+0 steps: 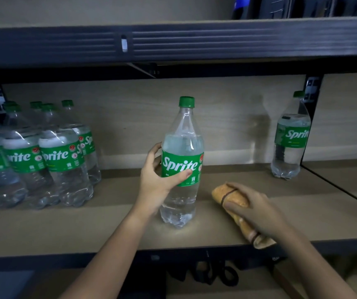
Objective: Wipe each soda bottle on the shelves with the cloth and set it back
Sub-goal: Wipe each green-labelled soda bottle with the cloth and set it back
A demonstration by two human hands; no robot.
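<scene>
The bottle (180, 162) stands upright on the shelf (108, 229), in the middle, well apart from the pack (35, 156) of bottles at the left and the lone bottle (290, 137) at the right. Whether its base bears fully on the board or is slightly lifted cannot be told.

The left hand (158, 175) grips the bottle at the label, thumb across the front, fingers curled round the back. The right hand (257, 210) holds the cloth (233, 197), a rolled tan bundle, fingers curled over it; the cloth rests on the shelf just right of the bottle and does not touch it.

Judgement: the bottle is either about to be wiped or just set back; the frame does not decide it.

Risks:
- One-hand grip on a smooth label: the bottle may slip or twist if lifted carelessly.
- The bottle is tall on a small base: a nudge from the cloth hand could tip it.
- The cloth's tail overhangs the shelf's front edge and may drop if released.
- A sweep to the left could knock the pack.
- Dim light may hide missed dirt.
</scene>
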